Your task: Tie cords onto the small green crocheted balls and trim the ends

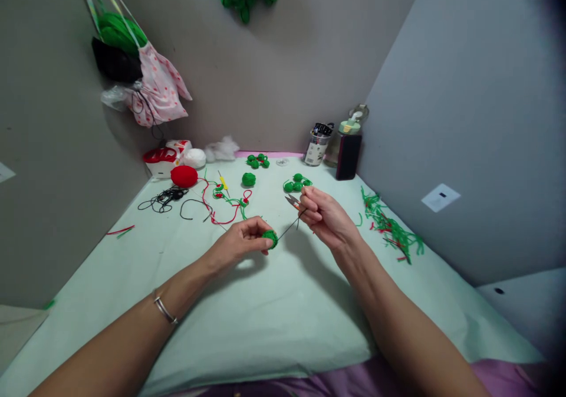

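My left hand (247,236) is closed on a small green crocheted piece (270,239), pinched between thumb and fingers over the middle of the table. From it a black yarn (289,229) runs taut, up and to the right, to my right hand (325,213). The fingers of that hand are closed on the yarn, raised a little higher than the left. Small scissors with an orange part (292,201) show just left of the right fingers; whether they lie on the table or are held, I cannot tell. Behind them sit several green crocheted pieces (298,183).
A green yarn ball (249,179), a red yarn ball (184,176), tangled black yarn (163,199) and a yellow-handled crochet hook (222,181) lie at the back left. Yarn scraps (393,226) spread along the right. A phone (349,157) leans near a pen holder (317,148).
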Demonstrator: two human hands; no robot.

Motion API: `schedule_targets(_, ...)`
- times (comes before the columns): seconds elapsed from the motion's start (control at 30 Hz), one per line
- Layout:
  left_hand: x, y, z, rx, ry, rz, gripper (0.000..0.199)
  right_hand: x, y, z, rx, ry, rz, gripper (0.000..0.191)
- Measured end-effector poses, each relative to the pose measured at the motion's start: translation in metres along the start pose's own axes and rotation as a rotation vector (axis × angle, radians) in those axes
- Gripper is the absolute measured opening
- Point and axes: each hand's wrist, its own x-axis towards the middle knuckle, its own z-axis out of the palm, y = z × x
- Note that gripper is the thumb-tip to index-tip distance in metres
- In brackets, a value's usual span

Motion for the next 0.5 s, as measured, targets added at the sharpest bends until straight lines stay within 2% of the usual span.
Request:
schedule_targets(0.13, -0.002, 0.001, -0.002, -0.108, -0.025, -0.025, 0.016, -0.002, -0.002, 0.000, -0.087, -0.019, -0.020, 0.025)
schedule_targets(0.23, -0.003, 0.004, -0.002, -0.145, -0.033, -0.044, 0.019, -0.005, -0.002, 0.003, -0.181, -0.027, -0.076, 0.024)
schedule_targets(0.33, -0.004, 0.009, -0.003, -0.152, -0.003, -0.043, 0.022, -0.011, 0.000, 0.009, -0.384, -0.024, -0.204, 0.020)
schedule_targets(0.5, -0.003, 0.014, -0.009, -0.155, 0.066, 0.047, 0.029, -0.023, 0.006, 0.019, -0.885, -0.086, -0.508, 0.012)
